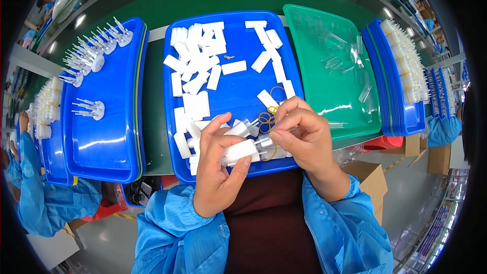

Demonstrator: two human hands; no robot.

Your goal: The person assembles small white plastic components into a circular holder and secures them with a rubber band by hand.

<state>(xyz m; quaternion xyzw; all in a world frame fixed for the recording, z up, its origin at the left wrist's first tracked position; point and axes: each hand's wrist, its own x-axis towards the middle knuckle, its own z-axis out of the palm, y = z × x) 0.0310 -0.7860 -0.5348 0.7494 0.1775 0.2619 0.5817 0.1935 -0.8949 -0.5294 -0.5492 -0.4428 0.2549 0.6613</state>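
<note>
My left hand (217,175) is closed around a white rectangular block (240,151) with thin, pale prongs sticking out of its right end. Close by on the right, my right hand (308,142) pinches a small clear piece at those prongs; its exact shape is hidden by the fingers. Both hands are over the near edge of a blue tray (174,116). Many loose white blocks (203,73) lie in this tray. Several yellow-brown rubber bands (267,118) lie beside the right fingertips.
A green tray (309,86) with clear tubes (334,62) stands to the right. Stacked blue trays (109,137) on the left carry clusters of upright pale rods (94,107). Another blue stack (378,71) at far right holds rows of white pieces. Co-workers in blue sit on both sides.
</note>
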